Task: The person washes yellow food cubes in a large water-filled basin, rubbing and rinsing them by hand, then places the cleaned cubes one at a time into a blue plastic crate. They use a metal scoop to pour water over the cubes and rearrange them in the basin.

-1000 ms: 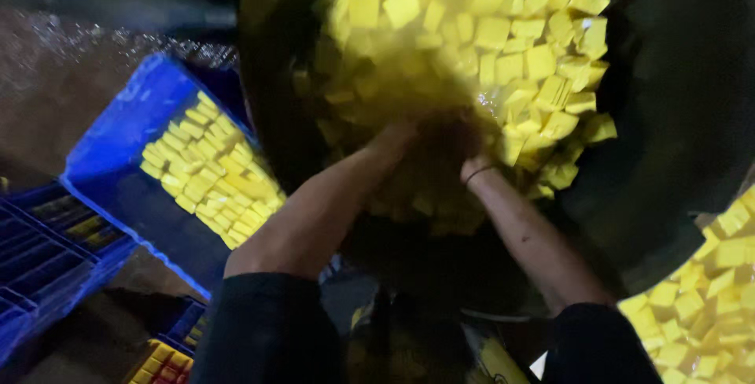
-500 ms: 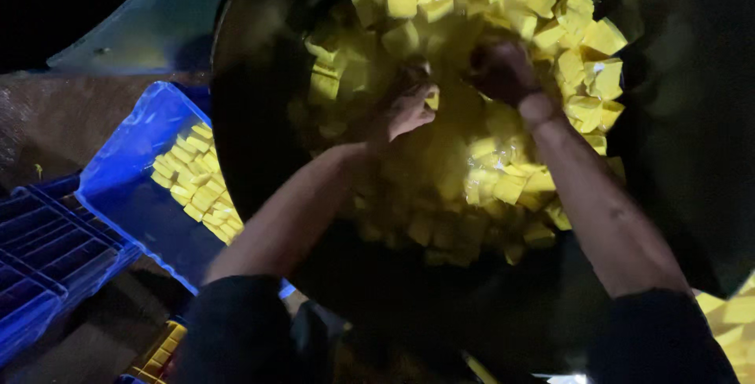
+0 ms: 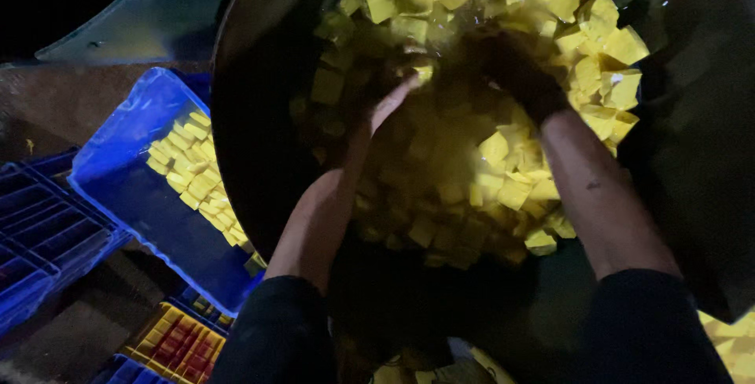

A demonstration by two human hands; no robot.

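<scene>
A large dark round pan (image 3: 252, 156) fills the middle of the head view, heaped with several yellow cubes (image 3: 503, 148) in yellowish liquid. Both my forearms reach into it from below. My left hand (image 3: 389, 97) lies among the cubes with its fingers stretched out flat. Further right, my right hand (image 3: 503, 65) is sunk in the pile, mostly in shadow, and its fingers are hidden by cubes. I cannot tell whether either hand holds cubes.
A blue plastic tray (image 3: 126, 140) with rows of yellow cubes (image 3: 197, 187) sits left of the pan. Dark blue slatted crates (image 3: 39, 227) stand at the far left. A yellow-and-red grid crate (image 3: 177, 345) lies at the bottom left. More yellow cubes (image 3: 731, 345) show at the bottom right.
Both hands have pushed further up into the pile of cubes. The view has shifted, so the pan sits more central and the cubes are spread lower in it.
</scene>
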